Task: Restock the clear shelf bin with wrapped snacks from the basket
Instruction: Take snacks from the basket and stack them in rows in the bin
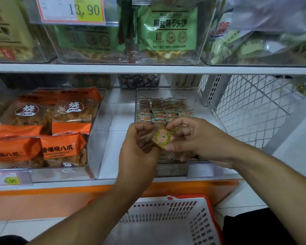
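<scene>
**Snack held over bin, both hands**

Orange packs are sitting in the left-hand bin. Left hand is curling its fingers around the snack's left side. Snack is hanging above the clear bin's front edge, over rows of wrapped pieces. Right hand is pinching its right side between thumb and fingers. Basket is sitting below, on the floor.

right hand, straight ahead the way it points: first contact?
Likely the wrapped snack that the right hand already pinches with the left hand, over the clear bin. Beyond it comes the left hand, though depth is unclear.
</scene>
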